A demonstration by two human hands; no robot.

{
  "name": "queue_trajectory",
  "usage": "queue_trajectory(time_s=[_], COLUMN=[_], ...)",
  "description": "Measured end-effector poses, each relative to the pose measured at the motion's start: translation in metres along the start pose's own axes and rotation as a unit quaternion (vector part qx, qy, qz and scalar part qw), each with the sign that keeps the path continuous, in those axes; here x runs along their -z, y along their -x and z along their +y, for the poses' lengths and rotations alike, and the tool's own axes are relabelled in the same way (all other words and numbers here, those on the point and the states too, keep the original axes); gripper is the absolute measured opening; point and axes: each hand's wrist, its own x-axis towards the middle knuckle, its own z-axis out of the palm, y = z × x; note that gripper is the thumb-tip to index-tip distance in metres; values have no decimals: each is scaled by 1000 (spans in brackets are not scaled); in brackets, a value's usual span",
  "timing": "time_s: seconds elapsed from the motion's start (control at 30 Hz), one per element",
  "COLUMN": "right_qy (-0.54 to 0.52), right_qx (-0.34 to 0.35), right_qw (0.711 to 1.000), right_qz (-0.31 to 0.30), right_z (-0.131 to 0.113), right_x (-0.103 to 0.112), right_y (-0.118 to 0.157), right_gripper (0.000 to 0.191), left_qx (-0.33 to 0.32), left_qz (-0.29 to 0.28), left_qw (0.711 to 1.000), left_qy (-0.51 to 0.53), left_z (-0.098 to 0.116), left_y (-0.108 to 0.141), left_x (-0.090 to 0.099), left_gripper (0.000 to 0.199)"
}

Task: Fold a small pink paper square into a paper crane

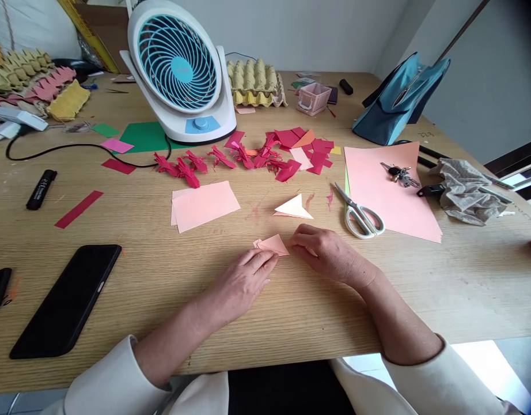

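Observation:
A small folded piece of pink paper [274,244] lies on the wooden table [162,305] in front of me. The fingers of my left hand [243,279] are pressed together on its lower left part. Just right of the paper, my right hand [319,251] has its fingers curled and pinched near the paper's right tip; whatever they hold, if anything, is hidden. Beyond my hands sits a pale folded paper piece [294,206] with pointed ends. Rectangular pink sheets [205,206] lie stacked to its left.
White-handled scissors [363,219] rest beside large pink sheets [386,196] with keys [401,174] on top. Red folded papers [222,157] stretch across the middle before a fan [181,69]. A black phone [69,300] and a marker [41,189] are left; a blue bag [390,109] stands back right.

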Motion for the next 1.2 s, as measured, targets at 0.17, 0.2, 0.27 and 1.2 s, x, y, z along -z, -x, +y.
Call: queue_trajectory(time_s=[0.17,0.2,0.27,1.2], right_qy=[12,14,21,122], right_qx=[18,32,61,55], right_qw=[1000,999,997,988], right_qz=[-9,-18,-37,-79], right_z=[-1,-1,-2,-11], right_x=[-2,-2,-2,3], right_y=[2,2,3,7], right_gripper=[25,28,35,29], left_qx=[53,58,58,53], left_qz=[18,20,18,40], left_qw=[998,998,998,997], left_qy=[28,28,28,29], left_z=[0,0,0,-3], left_y=[1,1,2,11], left_x=[6,7,9,10], left_gripper=[47,47,47,41])
